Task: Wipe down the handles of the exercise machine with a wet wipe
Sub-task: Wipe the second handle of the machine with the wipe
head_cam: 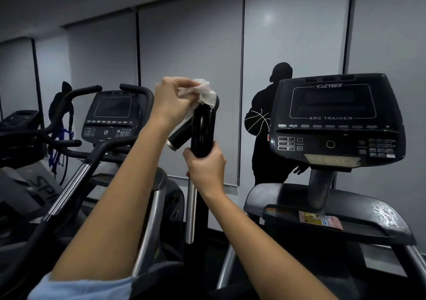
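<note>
Here, the view looks forward over two bare forearms toward an upright black handle of an exercise machine, standing between two consoles. Left hand is raised at the handle's top, fingers curled and pinching a crumpled white wet wipe; the wipe drapes over the rounded top end of the handle and touches it on the near-left side. Right hand sits lower, fingers wrapped round the bottom of the black grip just above where it meets a bare metal tube. A shorter side grip with a silver end cap branches off to the left, angled downward, passing behind the left wrist; neither hand touches it as far as can be seen. To the right, well apart from the hands, stands a black console marked CYBEX and ARC TRAINER, screen dark, button pads below it. Under it a dark tray holds a small pink and yellow packet; print too small to read. To the left, a second console with curved black handlebars above it. Behind, grey roller blinds cover the wall; one carries a black silhouette figure with a basketball. A light blue sleeve shows at the lower left edge, on the left arm.
</note>
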### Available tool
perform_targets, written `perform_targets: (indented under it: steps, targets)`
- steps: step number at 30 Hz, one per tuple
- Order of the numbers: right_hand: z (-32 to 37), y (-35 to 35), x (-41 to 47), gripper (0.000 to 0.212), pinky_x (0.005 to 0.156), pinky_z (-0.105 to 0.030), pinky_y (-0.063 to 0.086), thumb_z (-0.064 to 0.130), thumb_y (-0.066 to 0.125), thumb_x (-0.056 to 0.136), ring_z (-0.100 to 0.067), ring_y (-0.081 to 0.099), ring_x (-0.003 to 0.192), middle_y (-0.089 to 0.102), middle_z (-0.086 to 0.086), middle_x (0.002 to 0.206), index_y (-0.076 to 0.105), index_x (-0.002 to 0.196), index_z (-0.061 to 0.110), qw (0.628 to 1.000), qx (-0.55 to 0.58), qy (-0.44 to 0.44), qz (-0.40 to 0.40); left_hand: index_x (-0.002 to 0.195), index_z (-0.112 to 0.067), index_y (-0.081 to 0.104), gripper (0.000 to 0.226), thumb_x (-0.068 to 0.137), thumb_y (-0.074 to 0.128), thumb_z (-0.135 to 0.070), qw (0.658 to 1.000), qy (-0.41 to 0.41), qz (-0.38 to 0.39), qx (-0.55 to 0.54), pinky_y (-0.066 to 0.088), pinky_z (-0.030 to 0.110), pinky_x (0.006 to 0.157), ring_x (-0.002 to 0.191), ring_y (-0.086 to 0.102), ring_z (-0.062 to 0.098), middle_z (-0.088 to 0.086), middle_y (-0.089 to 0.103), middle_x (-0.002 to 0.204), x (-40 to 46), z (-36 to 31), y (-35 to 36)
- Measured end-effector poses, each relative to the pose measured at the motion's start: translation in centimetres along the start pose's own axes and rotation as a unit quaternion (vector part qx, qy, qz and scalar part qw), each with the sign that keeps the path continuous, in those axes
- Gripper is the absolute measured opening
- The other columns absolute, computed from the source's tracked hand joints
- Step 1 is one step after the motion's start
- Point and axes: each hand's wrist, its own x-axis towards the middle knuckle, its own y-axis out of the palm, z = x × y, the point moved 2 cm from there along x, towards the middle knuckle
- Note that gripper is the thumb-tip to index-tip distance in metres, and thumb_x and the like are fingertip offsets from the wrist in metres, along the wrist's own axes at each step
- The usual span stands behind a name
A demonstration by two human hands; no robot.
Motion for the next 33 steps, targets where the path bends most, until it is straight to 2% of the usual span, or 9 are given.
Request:
perform_targets:
  steps: [3,10,13,16,19,21,24,29,33]
  targets:
    - [0.0,0.1,0.0,0.034,0.06,-0.048,0.057,0.039,0.064,0.062,-0.031,0.066,0.067,0.06,0.002,0.073,0.053,0.086,0.018,1.0,-0.001,0.011,-0.003,0.095,-0.016,0.075,0.025,0.082,0.059,0.0,0.985,0.095,0.016,0.14,0.051,0.037,0.083,0.092,0.062,0.023,0.007,0.068,0.097,0.2,-0.7,0.4]
    - [0.1,0.0,-0.1,0.03,0.058,-0.047,0.056,0.036,0.064,0.065,-0.03,0.066,0.066,0.058,0.002,0.073,0.05,0.085,0.018,1.0,-0.007,0.009,0.003,0.091,-0.005,0.074,0.023,0.083,0.054,0.003,0.974,0.121,0.045,0.186,0.051,0.034,0.086,0.096,0.064,0.025,0.01,0.069,0.101,3.6,-0.4,2.2]
    - [0.0,0.0,0.0,0.025,0.057,-0.046,0.056,0.032,0.064,0.068,-0.031,0.065,0.064,0.058,0.0,0.072,0.048,0.082,0.019,1.0,-0.021,-0.002,-0.001,0.095,-0.004,0.073,0.028,0.082,0.051,0.007,0.979,0.079,0.04,0.182,0.05,0.037,0.089,0.099,0.061,0.029,0.014,0.068,0.104,4.8,0.9,2.6]
    - [0.2,-0.1,0.0,0.025,0.056,-0.046,0.056,0.031,0.064,0.07,-0.03,0.065,0.064,0.058,0.0,0.072,0.049,0.083,0.017,1.0,-0.022,-0.01,-0.002,0.097,-0.008,0.073,0.024,0.082,0.06,0.004,0.991,0.05,0.005,0.125,0.051,0.031,0.09,0.098,0.064,0.024,0.01,0.068,0.105,4.6,1.3,2.2]
    - [0.3,-0.2,-0.2,0.024,0.057,-0.044,0.057,0.028,0.066,0.074,-0.03,0.066,0.064,0.059,0.0,0.072,0.051,0.088,0.016,1.0,-0.018,-0.001,0.004,0.095,-0.013,0.074,0.024,0.08,0.065,0.003,0.992,0.093,0.029,0.08,0.051,0.023,0.086,0.091,0.063,0.013,-0.001,0.068,0.099,2.7,0.0,1.0]
    - [0.4,-0.3,-0.1,0.025,0.057,-0.042,0.057,0.027,0.066,0.075,-0.031,0.066,0.065,0.06,-0.001,0.074,0.051,0.091,0.015,1.0,-0.019,0.005,0.0,0.095,-0.01,0.074,0.022,0.08,0.065,0.003,0.98,0.14,0.078,0.118,0.051,0.025,0.088,0.091,0.064,0.014,0.001,0.07,0.1,1.6,-0.7,0.7]
    - [0.5,-0.3,-0.1,0.022,0.055,-0.039,0.056,0.026,0.066,0.075,-0.03,0.066,0.064,0.059,0.001,0.071,0.05,0.088,0.016,1.0,-0.017,0.004,-0.002,0.091,-0.005,0.075,0.022,0.081,0.06,0.008,0.97,0.164,0.091,0.157,0.052,0.031,0.09,0.092,0.066,0.021,0.009,0.072,0.1,2.2,-0.9,1.0]
    - [0.3,-0.3,-0.2,0.021,0.058,-0.043,0.057,0.027,0.065,0.075,-0.03,0.065,0.065,0.056,0.002,0.069,0.047,0.082,0.019,1.0,-0.013,-0.013,0.0,0.09,-0.001,0.074,0.014,0.08,0.065,-0.005,0.985,0.11,0.081,0.108,0.055,0.034,0.087,0.089,0.068,0.026,0.016,0.072,0.096,4.3,0.4,2.4]
    - [0.3,-0.2,0.0,0.021,0.058,-0.045,0.056,0.026,0.064,0.074,-0.029,0.063,0.063,0.052,0.004,0.065,0.045,0.078,0.018,0.999,-0.021,-0.023,-0.005,0.092,-0.004,0.074,0.014,0.081,0.065,-0.001,0.989,0.078,0.05,0.117,0.055,0.035,0.087,0.089,0.068,0.024,0.013,0.072,0.096,5.6,2.6,3.7]
